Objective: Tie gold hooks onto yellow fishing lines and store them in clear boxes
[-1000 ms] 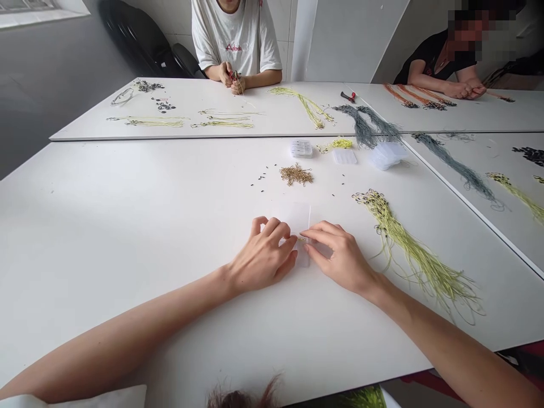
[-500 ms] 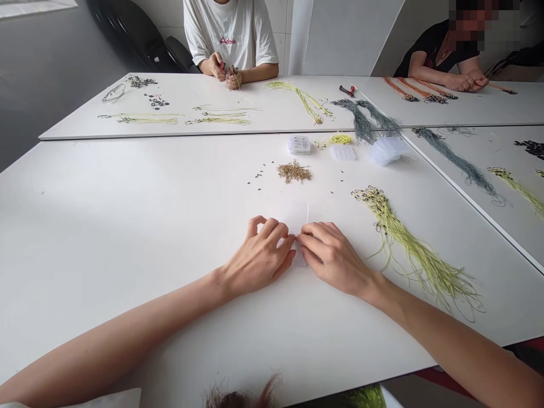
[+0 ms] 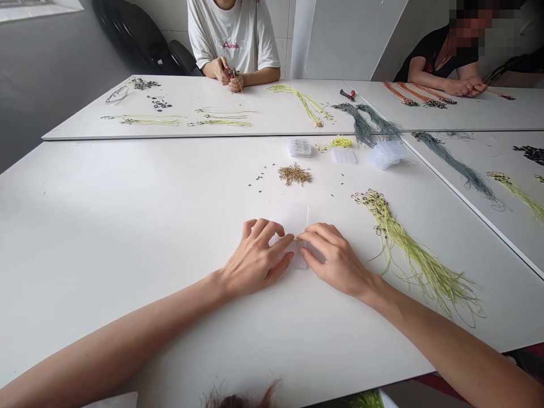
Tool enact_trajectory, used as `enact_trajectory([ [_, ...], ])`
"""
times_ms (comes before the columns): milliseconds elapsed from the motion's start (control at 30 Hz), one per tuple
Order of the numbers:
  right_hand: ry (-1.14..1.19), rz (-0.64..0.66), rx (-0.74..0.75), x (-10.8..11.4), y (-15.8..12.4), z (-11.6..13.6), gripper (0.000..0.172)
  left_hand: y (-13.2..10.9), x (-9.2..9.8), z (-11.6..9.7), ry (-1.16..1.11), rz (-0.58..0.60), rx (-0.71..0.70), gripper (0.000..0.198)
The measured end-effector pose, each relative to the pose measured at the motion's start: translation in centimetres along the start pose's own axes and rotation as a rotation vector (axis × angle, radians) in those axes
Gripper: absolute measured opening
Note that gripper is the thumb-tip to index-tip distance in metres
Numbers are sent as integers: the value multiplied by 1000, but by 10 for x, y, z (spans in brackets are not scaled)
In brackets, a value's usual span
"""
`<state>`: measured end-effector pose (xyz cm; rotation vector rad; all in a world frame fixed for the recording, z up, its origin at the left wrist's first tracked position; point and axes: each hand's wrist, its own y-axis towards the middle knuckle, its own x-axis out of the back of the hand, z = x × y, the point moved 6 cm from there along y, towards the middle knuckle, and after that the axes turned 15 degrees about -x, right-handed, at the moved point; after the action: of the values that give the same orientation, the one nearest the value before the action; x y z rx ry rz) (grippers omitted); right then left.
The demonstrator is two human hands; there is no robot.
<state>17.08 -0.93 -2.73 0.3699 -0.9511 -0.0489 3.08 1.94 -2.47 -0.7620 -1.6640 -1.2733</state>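
Observation:
In the head view, a clear plastic box (image 3: 301, 264) lies on the white table with its lid raised on the far side. Both my hands are over it, fingertips nearly meeting. A tiny gold-coloured metal piece (image 3: 298, 239) shows between them; its exact shape is too small to make out. My right hand (image 3: 335, 255) has its fingertips closed in around this piece. From the other side, my left hand (image 3: 259, 255) reaches in with its index tip at the piece, its thumb apart and its other fingers raised. The box's inside is mostly hidden by my fingers.
Beyond the box lies a pile of gold-coloured metal pieces (image 3: 294, 174), with tiny dark bits around it. A bundle of yellow-green cords (image 3: 408, 243) is at right. Clear boxes (image 3: 300, 148) and grey-blue cords (image 3: 359, 122) lie farther back. Two people sit across the table.
My left thumb and index finger have parted, and the left fingers have lifted slightly. The gold-coloured piece now shows between my fingertips. The box stays in place.

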Motion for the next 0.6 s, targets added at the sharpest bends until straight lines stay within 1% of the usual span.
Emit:
enact_trajectory([
  [333, -62, 14, 28, -5, 0, 2, 24, 4, 1, -3, 18, 60, -39, 27],
  [500, -49, 8, 22, -5, 0, 2, 21, 3, 0, -3, 16, 42, -21, 27],
  [600, -4, 1, 6, -5, 0, 1, 20, 2, 0, -2, -3, -2, 11, 29],
])
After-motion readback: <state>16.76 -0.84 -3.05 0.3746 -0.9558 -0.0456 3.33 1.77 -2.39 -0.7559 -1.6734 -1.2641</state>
